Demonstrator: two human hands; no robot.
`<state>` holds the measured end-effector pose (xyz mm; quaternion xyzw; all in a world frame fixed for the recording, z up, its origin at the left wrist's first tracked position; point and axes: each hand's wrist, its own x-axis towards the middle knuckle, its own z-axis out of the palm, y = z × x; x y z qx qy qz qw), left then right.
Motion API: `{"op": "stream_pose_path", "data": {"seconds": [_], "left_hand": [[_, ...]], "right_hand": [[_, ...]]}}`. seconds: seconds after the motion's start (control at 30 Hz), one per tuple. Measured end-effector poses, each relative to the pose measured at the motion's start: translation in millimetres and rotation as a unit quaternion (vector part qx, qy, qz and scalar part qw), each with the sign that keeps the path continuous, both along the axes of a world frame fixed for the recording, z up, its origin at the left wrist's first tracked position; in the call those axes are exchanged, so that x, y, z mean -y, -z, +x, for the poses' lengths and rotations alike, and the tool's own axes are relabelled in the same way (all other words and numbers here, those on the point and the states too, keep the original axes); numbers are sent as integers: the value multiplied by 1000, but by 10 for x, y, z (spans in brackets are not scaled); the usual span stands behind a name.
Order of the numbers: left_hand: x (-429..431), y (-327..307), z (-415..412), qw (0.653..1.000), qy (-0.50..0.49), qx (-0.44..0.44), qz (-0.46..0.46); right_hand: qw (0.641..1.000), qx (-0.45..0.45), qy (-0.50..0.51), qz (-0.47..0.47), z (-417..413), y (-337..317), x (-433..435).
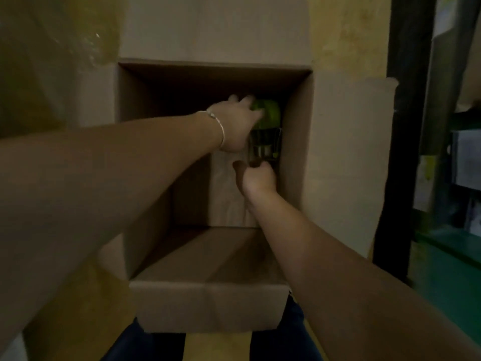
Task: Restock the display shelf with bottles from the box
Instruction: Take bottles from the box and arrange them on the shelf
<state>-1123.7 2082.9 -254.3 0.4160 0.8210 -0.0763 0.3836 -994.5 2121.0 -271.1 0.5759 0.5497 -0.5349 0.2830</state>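
An open cardboard box [296, 142] stands on the floor in front of me, flaps spread out. Deep inside, against its right wall, stand green bottles [268, 118] with dark labels; the far one shows a bright green top. My left hand [238, 126], a thin bracelet on its wrist, wraps around that far bottle's top. My right hand [256, 175] is curled closed just below, at the near bottle, whose neck is mostly hidden by the fingers. How many bottles remain is not visible in the dark box.
A dark metal shelf upright [400, 126] rises at the right, with dim shelf contents [466, 162] and a green floor behind it. The near box flap [208, 306] hangs toward my legs. Clear plastic wrap [52, 48] lies at upper left on the yellowish floor.
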Motion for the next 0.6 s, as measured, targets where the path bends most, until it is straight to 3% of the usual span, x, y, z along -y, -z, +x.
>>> {"op": "stream_pose_path", "data": {"seconds": [0.1, 0.23, 0.43, 0.5, 0.6], "left_hand": [[-119, 221, -38, 997, 65, -30, -17], [-282, 393, -48, 994, 100, -34, -8], [-342, 567, -1, 983, 150, -100, -20], [-298, 622, 19, 983, 133, -117, -36], [-213, 648, 53, 989, 91, -103, -48]], "right_hand": [[965, 26, 250, -78, -83, 224, -79], [842, -14, 506, -186, -187, 385, -190], [750, -41, 608, -256, -242, 440, -95], [750, -49, 607, -259, -227, 467, -90], [781, -48, 565, -260, -205, 531, -91]]}}
